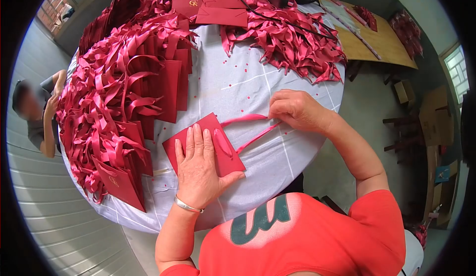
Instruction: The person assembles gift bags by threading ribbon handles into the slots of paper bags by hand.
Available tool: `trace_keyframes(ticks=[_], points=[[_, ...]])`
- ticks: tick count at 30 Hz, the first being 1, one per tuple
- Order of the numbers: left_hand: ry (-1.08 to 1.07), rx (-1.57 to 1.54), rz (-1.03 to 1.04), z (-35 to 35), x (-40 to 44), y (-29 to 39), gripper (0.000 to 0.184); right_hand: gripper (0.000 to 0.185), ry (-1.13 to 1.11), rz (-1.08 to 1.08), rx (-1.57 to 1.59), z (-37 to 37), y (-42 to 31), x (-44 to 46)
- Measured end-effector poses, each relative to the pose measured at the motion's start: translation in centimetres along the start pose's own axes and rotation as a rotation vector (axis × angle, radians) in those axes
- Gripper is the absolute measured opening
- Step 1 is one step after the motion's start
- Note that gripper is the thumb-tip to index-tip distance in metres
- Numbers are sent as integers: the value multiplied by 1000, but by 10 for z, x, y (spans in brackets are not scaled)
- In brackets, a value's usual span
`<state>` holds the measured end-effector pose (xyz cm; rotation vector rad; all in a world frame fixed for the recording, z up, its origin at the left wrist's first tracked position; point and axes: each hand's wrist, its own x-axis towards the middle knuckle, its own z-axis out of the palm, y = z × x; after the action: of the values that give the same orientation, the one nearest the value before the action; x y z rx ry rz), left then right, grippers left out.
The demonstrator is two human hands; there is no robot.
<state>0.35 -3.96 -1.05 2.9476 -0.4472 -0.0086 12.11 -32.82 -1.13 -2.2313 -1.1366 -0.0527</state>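
Observation:
A red paper gift bag lies flat on the cloth-covered round table. My left hand rests on it with the fingers stretched out, pressing on its face. To the right, my right hand is closed in a pinch on the bag's pink ribbon handle. The ribbon runs in two strands from the bag's edge to my fingertips. A second ribbon loop lies across the bag beside my left fingers.
Red bags with ribbon handles are piled along the table's left side. Loose pink ribbons heap at the back right, near flat red bags. A wooden table stands beyond, and a person is at the left.

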Motion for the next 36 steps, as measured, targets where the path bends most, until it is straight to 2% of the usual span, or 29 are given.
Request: trace_keyframes(ticks=[3, 5, 9, 10, 12, 17, 19, 23, 25, 29, 32, 36], points=[[-2, 0, 4, 0, 0, 0, 124, 15, -19, -16, -38, -3, 0, -3], [-12, -3, -2, -1, 1, 0, 125, 18, 89, 2, 38, -5, -3, -3], [9, -41, 20, 0, 0, 0, 123, 25, 24, 9, 98, -15, -26, 0], [6, -38, 26, -1, 0, 0, 124, 25, 27, 3, 104, -13, -26, -2], [2, -36, 23, -2, 1, 0, 124, 21, -28, -50, -116, -6, -21, -6], [-3, -38, 13, -2, 1, 1, 124, 13, 78, -9, -73, 5, -19, -5], [3, -46, 22, -2, 1, 1, 124, 13, 179, -119, -84, 9, -19, 1], [9, -40, 20, -2, 1, 1, 124, 12, 159, -162, -204, 17, -15, 1], [22, -36, 32, -2, 0, 0, 123, 10, 183, -111, -244, 11, -19, -1], [18, -44, 20, -2, 0, 1, 123, 10, 130, -132, -206, 4, -19, -6], [11, -44, 14, -2, 1, 1, 122, 11, 181, -151, -107, 12, -3, -8], [7, -40, 13, -2, 0, 1, 123, 15, 163, -104, -22, 12, -2, -5]])
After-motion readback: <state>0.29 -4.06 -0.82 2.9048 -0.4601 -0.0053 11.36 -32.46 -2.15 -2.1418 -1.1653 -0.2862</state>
